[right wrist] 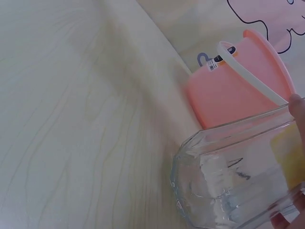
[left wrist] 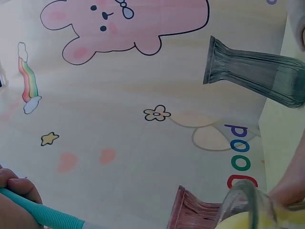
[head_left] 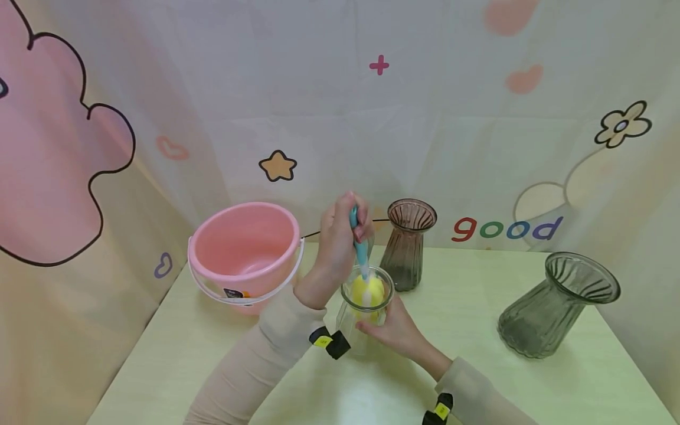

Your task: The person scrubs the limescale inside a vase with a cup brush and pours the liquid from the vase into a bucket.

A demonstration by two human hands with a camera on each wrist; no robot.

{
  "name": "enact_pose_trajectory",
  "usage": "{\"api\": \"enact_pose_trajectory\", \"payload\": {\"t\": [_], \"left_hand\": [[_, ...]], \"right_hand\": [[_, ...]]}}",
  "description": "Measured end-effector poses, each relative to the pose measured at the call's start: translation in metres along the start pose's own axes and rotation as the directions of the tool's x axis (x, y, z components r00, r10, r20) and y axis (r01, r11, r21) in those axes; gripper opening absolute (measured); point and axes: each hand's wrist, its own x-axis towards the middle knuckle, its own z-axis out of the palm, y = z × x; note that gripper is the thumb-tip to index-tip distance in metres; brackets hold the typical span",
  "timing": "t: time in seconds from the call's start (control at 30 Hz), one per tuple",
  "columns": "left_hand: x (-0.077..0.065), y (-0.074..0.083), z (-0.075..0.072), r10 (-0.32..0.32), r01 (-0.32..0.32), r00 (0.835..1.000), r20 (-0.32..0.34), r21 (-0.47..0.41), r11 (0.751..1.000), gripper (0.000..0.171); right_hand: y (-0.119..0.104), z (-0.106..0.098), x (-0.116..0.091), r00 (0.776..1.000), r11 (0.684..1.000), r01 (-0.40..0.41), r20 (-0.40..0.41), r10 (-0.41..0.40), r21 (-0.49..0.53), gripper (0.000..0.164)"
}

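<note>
My left hand grips the teal handle of a sponge bottle brush, fist above a clear glass vase. The brush points down through the vase's mouth, its yellow sponge head inside the neck. My right hand holds the vase around its side, thumb at the front. In the right wrist view the vase lies across the lower right, its faceted base toward the camera and the yellow sponge showing through the glass. The left wrist view shows the teal ribbed handle in my curled fingers.
A pink bucket with a white handle stands at the left. Behind the clear vase is a brownish-pink glass vase; a grey-green glass vase stands farther right. A patterned curtain hangs behind the pale wooden table.
</note>
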Motion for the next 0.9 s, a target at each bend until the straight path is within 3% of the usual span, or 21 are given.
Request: {"api": "enact_pose_trajectory", "payload": {"t": [0.3,0.57,0.73,0.9], "left_hand": [[-0.009,-0.030,-0.009,0.053,-0.051,0.998,-0.023,0.058,0.997,0.036],[-0.019,-0.067,-0.022,-0.044,0.046,0.999,-0.029,0.097,0.994,0.035],[-0.020,-0.072,-0.024,-0.040,0.041,0.999,-0.009,0.127,0.991,0.036],[-0.021,-0.071,-0.025,-0.032,0.031,0.999,0.006,0.141,0.990,0.038]], "right_hand": [[-0.001,0.002,0.000,0.998,0.999,0.004,-0.055,-0.007,-0.041,0.078],[0.000,0.004,-0.002,0.997,0.996,0.016,-0.079,-0.023,-0.090,0.080],[-0.002,-0.004,-0.003,0.999,0.997,0.030,0.047,-0.027,-0.068,0.090],[-0.001,-0.020,0.002,0.976,1.000,-0.014,0.217,0.013,0.004,0.094]]}}
